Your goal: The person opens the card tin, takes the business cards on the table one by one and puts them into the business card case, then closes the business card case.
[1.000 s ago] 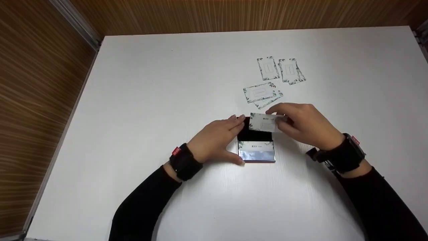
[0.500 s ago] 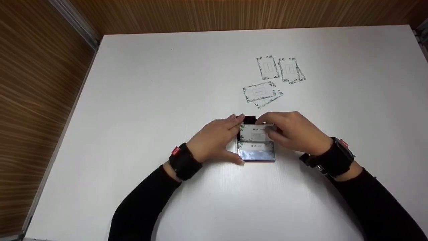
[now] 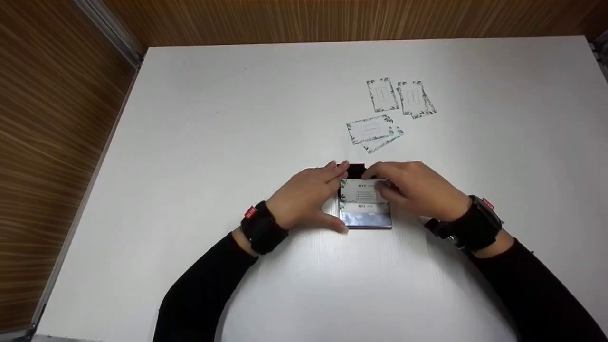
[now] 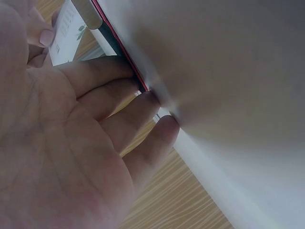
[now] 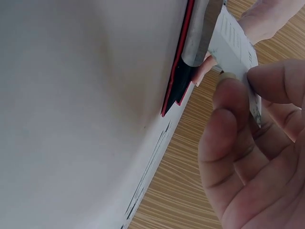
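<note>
My right hand point(image 3: 408, 187) pinches a white business card point(image 3: 356, 191) with a leaf-patterned edge by its right end. In the right wrist view, thumb and fingertips hold the card point(image 5: 233, 43) tilted above the table. The card lies over the open card case point(image 3: 365, 221), which has a shiny metal front, a dark inside and a red edge. Another card shows in the case, above the metal front. My left hand point(image 3: 311, 194) lies along the case's left side, its fairly straight fingers at the upper edge and its thumb at the lower left corner.
Beyond the hands, several leaf-bordered cards lie loose on the white table point(image 3: 213, 142): one upright card point(image 3: 382, 95), an overlapping pair point(image 3: 412, 98) beside it, and another overlapping pair point(image 3: 369, 129) nearer. Wood-grain panels point(image 3: 332, 21) stand behind and at the left.
My right hand has brought the card left and down, from above the case's right side to just over its metal front. The left hand keeps its place on the case.
</note>
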Action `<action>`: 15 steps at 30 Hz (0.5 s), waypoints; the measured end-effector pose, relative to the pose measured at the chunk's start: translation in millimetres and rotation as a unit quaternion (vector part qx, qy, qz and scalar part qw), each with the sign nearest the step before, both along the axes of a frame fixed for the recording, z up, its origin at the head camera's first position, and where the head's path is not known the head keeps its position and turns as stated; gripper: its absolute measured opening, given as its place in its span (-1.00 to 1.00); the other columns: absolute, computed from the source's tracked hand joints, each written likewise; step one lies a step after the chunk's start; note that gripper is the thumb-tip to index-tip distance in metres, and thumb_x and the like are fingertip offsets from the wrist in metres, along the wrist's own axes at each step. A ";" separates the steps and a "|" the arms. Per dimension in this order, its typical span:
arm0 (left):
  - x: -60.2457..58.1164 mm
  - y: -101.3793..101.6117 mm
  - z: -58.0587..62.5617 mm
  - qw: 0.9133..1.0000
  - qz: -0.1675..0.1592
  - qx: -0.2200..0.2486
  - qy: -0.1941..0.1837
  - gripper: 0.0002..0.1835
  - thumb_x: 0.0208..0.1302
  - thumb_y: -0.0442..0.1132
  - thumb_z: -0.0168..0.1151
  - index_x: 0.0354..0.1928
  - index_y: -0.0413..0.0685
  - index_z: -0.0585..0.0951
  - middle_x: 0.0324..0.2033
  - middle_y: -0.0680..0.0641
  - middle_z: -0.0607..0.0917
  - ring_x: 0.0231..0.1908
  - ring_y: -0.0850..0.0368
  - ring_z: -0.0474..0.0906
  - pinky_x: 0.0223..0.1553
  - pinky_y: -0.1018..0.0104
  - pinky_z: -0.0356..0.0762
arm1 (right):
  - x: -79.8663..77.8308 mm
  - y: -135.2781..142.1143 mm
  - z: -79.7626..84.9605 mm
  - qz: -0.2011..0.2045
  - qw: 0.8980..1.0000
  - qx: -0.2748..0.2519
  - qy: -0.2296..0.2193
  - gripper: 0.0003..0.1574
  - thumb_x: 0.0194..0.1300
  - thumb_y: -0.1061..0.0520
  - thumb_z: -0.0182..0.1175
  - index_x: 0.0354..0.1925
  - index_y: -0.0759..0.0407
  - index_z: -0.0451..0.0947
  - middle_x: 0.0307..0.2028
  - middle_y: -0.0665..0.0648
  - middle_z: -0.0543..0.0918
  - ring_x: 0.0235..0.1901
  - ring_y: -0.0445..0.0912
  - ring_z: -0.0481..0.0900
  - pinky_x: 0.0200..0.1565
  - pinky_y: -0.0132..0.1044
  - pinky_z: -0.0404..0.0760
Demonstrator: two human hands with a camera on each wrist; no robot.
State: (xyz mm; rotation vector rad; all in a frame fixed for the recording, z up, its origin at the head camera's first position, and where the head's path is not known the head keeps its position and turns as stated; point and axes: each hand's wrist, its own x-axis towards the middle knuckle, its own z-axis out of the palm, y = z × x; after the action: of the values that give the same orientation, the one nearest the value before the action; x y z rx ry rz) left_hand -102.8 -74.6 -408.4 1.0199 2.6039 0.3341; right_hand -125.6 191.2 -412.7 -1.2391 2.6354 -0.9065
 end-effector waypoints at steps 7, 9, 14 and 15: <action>0.3 0.0 0.3 1.000 0.007 0.000 -0.010 0.22 -0.03 0.49 0.33 0.51 -0.18 0.21 0.57 -0.03 0.07 0.55 0.03 -0.02 0.48 0.13 0.12 | 0.8 -0.8 0.9 -0.004 1.000 0.019 0.006 -0.64 0.29 0.32 0.14 -0.01 -0.02 0.59 -0.19 -0.13 0.72 -0.42 -0.25 0.48 -0.32 -0.34 0.52; 0.7 0.2 0.7 1.000 0.007 -0.002 -0.011 0.22 -0.02 0.50 0.32 0.51 -0.18 0.20 0.57 -0.02 0.05 0.55 0.04 -0.03 0.49 0.12 0.11 | 1.3 -0.9 1.2 -0.006 1.000 0.028 0.010 -0.64 0.29 0.30 0.14 -0.01 -0.03 0.59 -0.22 -0.12 0.71 -0.46 -0.24 0.45 -0.36 -0.35 0.48; 1.2 0.0 0.8 1.000 0.007 -0.004 -0.013 0.22 -0.01 0.50 0.31 0.52 -0.17 0.19 0.57 -0.01 0.04 0.55 0.05 -0.04 0.49 0.13 0.09 | 2.5 -0.6 1.7 -0.008 0.999 0.047 0.010 -0.67 0.28 0.27 0.18 -0.02 -0.03 0.60 -0.28 -0.10 0.71 -0.50 -0.22 0.43 -0.40 -0.35 0.45; 1.3 -0.2 0.9 1.000 0.007 -0.003 -0.013 0.22 -0.01 0.49 0.31 0.52 -0.16 0.18 0.57 -0.01 0.04 0.55 0.05 -0.04 0.50 0.13 0.09 | 2.7 -0.6 1.7 -0.008 0.999 0.049 0.009 -0.67 0.28 0.27 0.18 -0.03 -0.03 0.60 -0.29 -0.10 0.71 -0.50 -0.22 0.44 -0.41 -0.35 0.46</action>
State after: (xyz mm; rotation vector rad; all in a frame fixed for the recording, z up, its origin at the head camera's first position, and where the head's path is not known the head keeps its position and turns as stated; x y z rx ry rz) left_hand -101.5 -74.7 -407.5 0.9898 2.5872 0.3393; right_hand -122.9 190.6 -411.0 -1.2114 2.6713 -0.7604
